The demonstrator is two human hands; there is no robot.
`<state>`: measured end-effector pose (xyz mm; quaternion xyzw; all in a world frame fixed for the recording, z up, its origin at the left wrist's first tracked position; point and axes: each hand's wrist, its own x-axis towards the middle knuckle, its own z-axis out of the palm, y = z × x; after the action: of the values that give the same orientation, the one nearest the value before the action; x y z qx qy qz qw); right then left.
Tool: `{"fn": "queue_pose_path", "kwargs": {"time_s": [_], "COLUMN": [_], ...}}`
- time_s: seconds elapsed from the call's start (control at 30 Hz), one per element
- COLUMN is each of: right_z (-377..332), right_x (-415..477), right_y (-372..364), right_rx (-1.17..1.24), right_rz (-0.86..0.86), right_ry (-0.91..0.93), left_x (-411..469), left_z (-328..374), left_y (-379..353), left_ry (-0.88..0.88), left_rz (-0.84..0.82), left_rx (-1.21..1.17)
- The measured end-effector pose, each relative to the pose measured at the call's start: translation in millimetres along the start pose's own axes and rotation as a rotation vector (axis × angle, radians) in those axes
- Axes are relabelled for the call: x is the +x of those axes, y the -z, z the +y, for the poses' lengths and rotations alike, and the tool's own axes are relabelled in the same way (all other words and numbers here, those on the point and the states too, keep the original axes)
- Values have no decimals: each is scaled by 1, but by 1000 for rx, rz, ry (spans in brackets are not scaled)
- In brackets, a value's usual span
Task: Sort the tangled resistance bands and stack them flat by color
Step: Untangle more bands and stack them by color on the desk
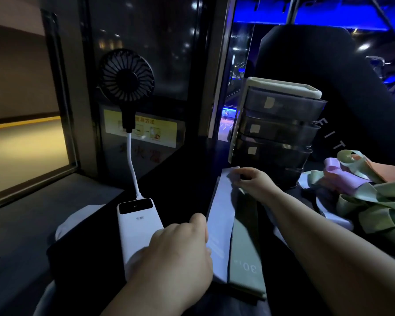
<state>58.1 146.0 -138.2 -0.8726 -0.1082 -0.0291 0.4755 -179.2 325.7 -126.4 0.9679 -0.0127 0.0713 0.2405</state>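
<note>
A pale lavender-blue band (221,215) lies flat on the dark surface in front of me. A green band (245,254) marked "30" lies flat alongside it on the right. My left hand (180,245) pinches the near left edge of the pale band. My right hand (251,180) holds the far end of the same band with curled fingers. A tangled heap of green, pink and orange bands (360,195) sits at the right, beyond my right forearm.
A white power bank (137,226) lies left of the bands, its cable running up to a small black fan (126,75). A stack of dark translucent drawers (276,131) stands behind my right hand. A black chair back (324,83) rises at right.
</note>
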Motion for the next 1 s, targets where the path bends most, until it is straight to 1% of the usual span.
{"fn": "queue_pose_path", "kwargs": {"time_s": [0.1, 0.27, 0.4, 0.53, 0.67, 0.83, 1.0], "right_z": [9, 12, 8, 5, 6, 6, 7], "right_x": [6, 7, -1, -6, -6, -7, -3], "right_y": [-4, -8, -12, -13, -14, -15, -15], "right_rx": [-92, -435, -592, -621, -635, -645, -643], "right_rz": [-12, -15, 8, 34, 42, 11, -27], "right_ry": [45, 41, 23, 21, 11, -6, -13], "left_x": [1, 1, 2, 4, 4, 4, 4], "left_z": [0, -2, -1, 2, 6, 13, 10], "left_y": [-1, -1, -2, -2, -1, 2, -1], "left_ry": [-17, -16, -22, -2, -5, 10, 5], "left_rz": [-11, -37, -61, -75, -53, -58, -59], "left_rx": [39, 100, 136, 145, 175, 235, 244]}}
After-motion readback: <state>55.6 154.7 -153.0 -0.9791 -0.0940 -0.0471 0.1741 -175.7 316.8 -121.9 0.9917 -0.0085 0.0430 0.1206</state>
